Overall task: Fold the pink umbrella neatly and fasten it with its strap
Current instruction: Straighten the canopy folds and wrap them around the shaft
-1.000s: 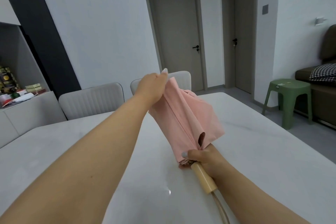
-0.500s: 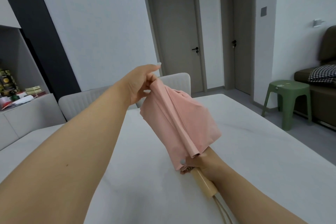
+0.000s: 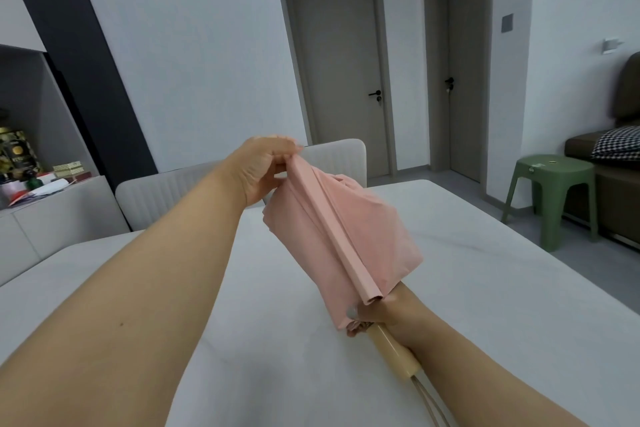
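The pink umbrella (image 3: 349, 239) is collapsed and held in the air above the white table (image 3: 485, 288), its tip pointing away from me. My left hand (image 3: 263, 172) pinches the cloth at the far tip end. My right hand (image 3: 388, 314) grips the near end where the cloth meets the cream handle (image 3: 394, 354). One fold of the canopy lies as a straight flat pleat along the top, and the rest hangs loose on both sides. A beige wrist cord (image 3: 433, 402) trails from the handle. The strap is not visible.
Two pale upholstered chairs (image 3: 166, 194) stand at the table's far side. A green plastic stool (image 3: 550, 191) and a dark sofa (image 3: 620, 163) with a checked cushion are at right. A low cabinet (image 3: 45, 215) with boxes and clutter is at left. Two closed doors are behind.
My left hand has shifted along the tip, pinching the cloth and pulling a pleat straight along the top. The right hand keeps its grip by the handle.
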A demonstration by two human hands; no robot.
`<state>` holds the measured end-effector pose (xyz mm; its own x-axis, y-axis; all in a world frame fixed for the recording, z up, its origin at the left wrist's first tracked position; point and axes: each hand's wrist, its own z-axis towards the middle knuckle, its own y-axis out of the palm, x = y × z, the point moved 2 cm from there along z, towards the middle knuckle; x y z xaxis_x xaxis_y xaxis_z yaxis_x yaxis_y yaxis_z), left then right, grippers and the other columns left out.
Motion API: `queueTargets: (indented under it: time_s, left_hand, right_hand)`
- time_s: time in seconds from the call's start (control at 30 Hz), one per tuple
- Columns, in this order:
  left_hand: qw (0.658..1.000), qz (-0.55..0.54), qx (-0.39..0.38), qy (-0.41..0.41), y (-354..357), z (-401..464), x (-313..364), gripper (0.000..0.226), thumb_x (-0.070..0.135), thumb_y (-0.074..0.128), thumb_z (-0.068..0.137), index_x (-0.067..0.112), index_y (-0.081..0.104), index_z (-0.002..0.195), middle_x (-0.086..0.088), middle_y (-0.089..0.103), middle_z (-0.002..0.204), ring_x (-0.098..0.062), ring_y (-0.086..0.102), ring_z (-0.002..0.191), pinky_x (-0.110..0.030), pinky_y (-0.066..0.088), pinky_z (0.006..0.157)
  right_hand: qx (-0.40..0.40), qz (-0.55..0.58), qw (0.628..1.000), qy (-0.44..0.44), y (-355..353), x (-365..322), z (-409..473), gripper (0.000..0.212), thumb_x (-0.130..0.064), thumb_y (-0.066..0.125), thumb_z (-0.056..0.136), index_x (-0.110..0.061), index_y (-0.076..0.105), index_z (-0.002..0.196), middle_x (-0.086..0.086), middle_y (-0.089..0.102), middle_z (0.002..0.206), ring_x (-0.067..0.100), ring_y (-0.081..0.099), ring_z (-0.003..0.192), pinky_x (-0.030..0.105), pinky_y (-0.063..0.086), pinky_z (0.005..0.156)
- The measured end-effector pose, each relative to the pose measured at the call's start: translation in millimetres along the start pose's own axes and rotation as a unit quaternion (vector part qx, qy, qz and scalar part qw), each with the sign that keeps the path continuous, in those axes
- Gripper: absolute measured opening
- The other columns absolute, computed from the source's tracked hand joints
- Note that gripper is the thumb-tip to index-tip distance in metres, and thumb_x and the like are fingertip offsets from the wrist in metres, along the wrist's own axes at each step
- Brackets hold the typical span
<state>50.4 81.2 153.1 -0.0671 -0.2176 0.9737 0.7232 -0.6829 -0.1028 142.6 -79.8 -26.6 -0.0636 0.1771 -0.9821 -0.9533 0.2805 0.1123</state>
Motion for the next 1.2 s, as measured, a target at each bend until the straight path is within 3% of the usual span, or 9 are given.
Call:
queueTargets:
  time_s: [0.13, 0.3, 0.5, 0.6, 0.7, 0.8, 0.93, 1.07, 1.2]
  left_hand:
    - [0.996, 0.074, 0.057, -0.008, 1, -1, 1, 0.019, -0.004, 0.055, 0.085, 0.014, 0.063, 0.081, -0.003, 0.051, 0.075, -0.016, 0.050, 0.071, -0.027, 0.043, 0.065]
    - [0.976, 0.195, 0.087, -0.032, -7, 3, -1, 0.017, -0.001, 0.054, 0.082, 0.012, 0.065, 0.081, -0.004, 0.057, 0.081, -0.020, 0.054, 0.084, -0.037, 0.048, 0.082]
    - [0.951, 0.283, 0.105, -0.069, -12, 1, -17, 0.011, 0.007, 0.061, 0.085, 0.016, 0.056, 0.081, -0.007, 0.057, 0.088, -0.020, 0.053, 0.076, -0.029, 0.045, 0.068]
    - [0.948, 0.296, 0.094, -0.067, -5, -2, -25, 0.017, 0.019, 0.063, 0.088, 0.025, 0.053, 0.100, -0.002, 0.060, 0.088, -0.016, 0.057, 0.069, -0.028, 0.045, 0.064]
    - [0.943, 0.319, 0.078, -0.054, -4, -3, -31, 0.025, 0.015, 0.060, 0.090, 0.030, 0.052, 0.107, -0.006, 0.063, 0.080, -0.019, 0.062, 0.065, -0.027, 0.048, 0.060]
    - [0.959, 0.272, 0.079, -0.032, -12, -4, -39, 0.015, 0.005, 0.060, 0.092, 0.020, 0.059, 0.095, -0.011, 0.063, 0.077, -0.024, 0.062, 0.067, -0.037, 0.059, 0.069]
    - [0.982, 0.169, 0.075, -0.032, -19, -7, -61, 0.015, -0.002, 0.056, 0.095, 0.007, 0.064, 0.086, -0.017, 0.061, 0.080, -0.030, 0.060, 0.072, -0.048, 0.057, 0.084]
    - [0.990, 0.103, 0.097, -0.020, -21, -11, -84, 0.012, 0.002, 0.054, 0.098, 0.001, 0.066, 0.098, -0.017, 0.065, 0.087, -0.027, 0.059, 0.075, -0.040, 0.055, 0.077]
    - [0.988, 0.086, 0.130, 0.018, -17, -11, -90, 0.009, 0.002, 0.057, 0.096, 0.005, 0.066, 0.097, -0.017, 0.066, 0.086, -0.029, 0.060, 0.076, -0.047, 0.053, 0.085]
  right_hand:
    - [0.007, -0.001, 1.000, 0.006, 0, 4, 2, 0.038, 0.000, 0.065, 0.060, 0.006, 0.058, 0.096, 0.018, 0.061, 0.069, 0.022, 0.064, 0.053, 0.029, 0.053, 0.053]
    - [0.016, 0.028, 0.999, 0.019, -1, 6, 2, 0.028, 0.001, 0.065, 0.059, 0.004, 0.060, 0.087, 0.014, 0.061, 0.067, 0.024, 0.062, 0.054, 0.032, 0.052, 0.052]
    - [0.021, 0.063, 0.997, 0.026, 3, -1, -4, 0.029, -0.002, 0.066, 0.056, -0.012, 0.061, 0.083, 0.005, 0.060, 0.066, 0.024, 0.054, 0.055, 0.029, 0.043, 0.044]
    - [0.020, 0.065, 0.997, 0.026, 3, -3, -5, 0.031, -0.001, 0.065, 0.056, -0.015, 0.057, 0.082, 0.006, 0.058, 0.073, 0.022, 0.054, 0.052, 0.029, 0.042, 0.044]
    - [0.010, 0.058, 0.998, 0.014, 1, 2, -2, 0.031, -0.001, 0.069, 0.058, -0.011, 0.061, 0.086, 0.006, 0.060, 0.067, 0.022, 0.054, 0.054, 0.029, 0.042, 0.045]
    - [-0.008, 0.060, 0.998, -0.002, -2, 4, 2, 0.028, 0.000, 0.071, 0.061, -0.007, 0.064, 0.088, 0.007, 0.061, 0.062, 0.023, 0.055, 0.057, 0.028, 0.043, 0.045]
    - [-0.048, 0.111, 0.993, -0.015, -4, 4, 4, 0.029, -0.004, 0.072, 0.059, -0.009, 0.066, 0.088, 0.013, 0.060, 0.069, 0.024, 0.054, 0.060, 0.025, 0.039, 0.043]
    - [-0.069, 0.158, 0.985, -0.015, -6, 7, 4, 0.077, -0.027, 0.092, 0.051, 0.000, 0.054, 0.112, 0.013, 0.063, 0.077, 0.024, 0.059, 0.064, 0.024, 0.040, 0.041]
    - [-0.069, 0.204, 0.976, -0.019, -5, 8, 4, 0.094, -0.051, 0.091, 0.047, 0.003, 0.052, 0.113, 0.018, 0.068, 0.079, 0.025, 0.066, 0.064, 0.023, 0.042, 0.038]
